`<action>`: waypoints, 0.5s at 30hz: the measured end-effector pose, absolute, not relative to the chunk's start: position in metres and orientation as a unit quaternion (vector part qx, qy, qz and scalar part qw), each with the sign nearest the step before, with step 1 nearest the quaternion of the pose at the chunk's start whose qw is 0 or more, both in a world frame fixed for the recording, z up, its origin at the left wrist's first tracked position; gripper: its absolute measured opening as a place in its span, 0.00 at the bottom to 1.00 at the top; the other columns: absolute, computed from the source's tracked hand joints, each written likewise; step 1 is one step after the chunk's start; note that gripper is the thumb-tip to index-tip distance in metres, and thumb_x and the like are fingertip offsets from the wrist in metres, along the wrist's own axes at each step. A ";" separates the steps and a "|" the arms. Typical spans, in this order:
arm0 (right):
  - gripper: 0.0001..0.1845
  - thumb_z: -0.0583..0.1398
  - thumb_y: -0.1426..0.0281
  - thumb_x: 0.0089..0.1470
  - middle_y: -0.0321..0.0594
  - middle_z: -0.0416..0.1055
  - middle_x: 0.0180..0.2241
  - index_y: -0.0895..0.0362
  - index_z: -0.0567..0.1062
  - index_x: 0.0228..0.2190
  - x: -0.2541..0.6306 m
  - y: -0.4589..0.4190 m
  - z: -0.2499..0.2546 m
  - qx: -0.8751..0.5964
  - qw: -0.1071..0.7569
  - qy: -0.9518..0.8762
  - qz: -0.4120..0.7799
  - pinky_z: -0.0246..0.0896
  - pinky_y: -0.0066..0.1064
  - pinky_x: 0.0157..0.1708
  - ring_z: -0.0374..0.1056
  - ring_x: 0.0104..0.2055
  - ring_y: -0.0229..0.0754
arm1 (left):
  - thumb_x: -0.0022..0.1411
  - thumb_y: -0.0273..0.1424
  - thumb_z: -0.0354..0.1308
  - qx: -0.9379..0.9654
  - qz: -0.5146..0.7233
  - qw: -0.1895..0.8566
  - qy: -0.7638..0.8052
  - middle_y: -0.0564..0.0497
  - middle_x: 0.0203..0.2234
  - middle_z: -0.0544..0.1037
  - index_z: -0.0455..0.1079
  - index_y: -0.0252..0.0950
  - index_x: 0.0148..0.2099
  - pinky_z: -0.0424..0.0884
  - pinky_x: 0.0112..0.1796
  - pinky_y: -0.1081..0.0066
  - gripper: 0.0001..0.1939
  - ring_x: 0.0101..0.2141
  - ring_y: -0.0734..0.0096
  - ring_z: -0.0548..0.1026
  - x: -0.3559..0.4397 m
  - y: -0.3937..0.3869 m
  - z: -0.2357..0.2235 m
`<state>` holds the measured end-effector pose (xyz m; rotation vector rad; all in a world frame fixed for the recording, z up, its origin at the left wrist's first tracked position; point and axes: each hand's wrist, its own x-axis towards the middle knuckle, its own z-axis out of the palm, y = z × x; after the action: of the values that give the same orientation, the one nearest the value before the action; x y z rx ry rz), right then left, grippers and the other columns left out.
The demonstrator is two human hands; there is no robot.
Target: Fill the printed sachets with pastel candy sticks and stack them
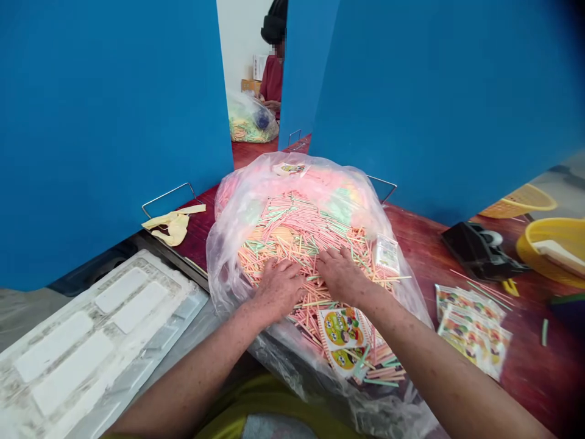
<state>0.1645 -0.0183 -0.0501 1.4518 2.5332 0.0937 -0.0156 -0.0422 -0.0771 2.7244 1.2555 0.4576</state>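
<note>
Bare forearms (pixel 192 384) reaching into a wide-open plastic bag (pixel 237 207), mouth spread for easy reach, looks like; left hand (pixel 277 289) and right hand (pixel 342 275) flat on pastel sticks (pixel 292 238), gripping nothing; printed packet (pixel 342 341) just below.

Blue partitions (pixel 105 134) divide a wooden table (pixel 525 366), apparently before a white wall (pixel 237 42).
</note>
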 end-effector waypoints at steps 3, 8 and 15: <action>0.15 0.54 0.77 0.45 0.48 0.64 0.44 0.58 0.70 0.39 0.180 -0.019 -0.045 0.505 0.043 0.862 0.015 0.46 0.44 0.47 0.55 0.48 0.50 | 0.58 0.34 0.52 0.892 0.157 0.070 0.418 0.49 0.47 0.69 0.67 0.40 0.43 0.51 0.49 0.55 0.11 0.49 0.61 0.62 -0.015 -0.044 -0.073; 0.05 0.51 0.70 0.50 0.40 0.66 0.28 0.57 0.65 0.28 0.205 -0.017 -0.019 0.557 -0.127 0.809 -0.137 0.55 0.38 0.39 0.61 0.34 0.42 | 0.61 0.34 0.47 0.833 0.271 0.091 0.473 0.42 0.53 0.64 0.63 0.36 0.50 0.52 0.51 0.54 0.17 0.52 0.56 0.60 0.007 -0.031 -0.054; 0.07 0.56 0.69 0.42 0.26 0.53 0.15 0.56 0.60 0.21 0.173 -0.023 -0.022 0.485 -0.252 0.634 -0.547 0.44 0.23 0.15 0.48 0.16 0.29 | 0.58 0.46 0.47 0.656 0.327 0.540 0.413 0.51 0.19 0.70 0.68 0.31 0.28 0.62 0.24 0.74 0.23 0.23 0.72 0.68 0.043 -0.010 -0.045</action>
<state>0.1734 -0.0230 -0.0224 1.8292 2.3917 -2.0642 0.0432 -0.0100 -0.0453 1.5605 0.9821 0.7769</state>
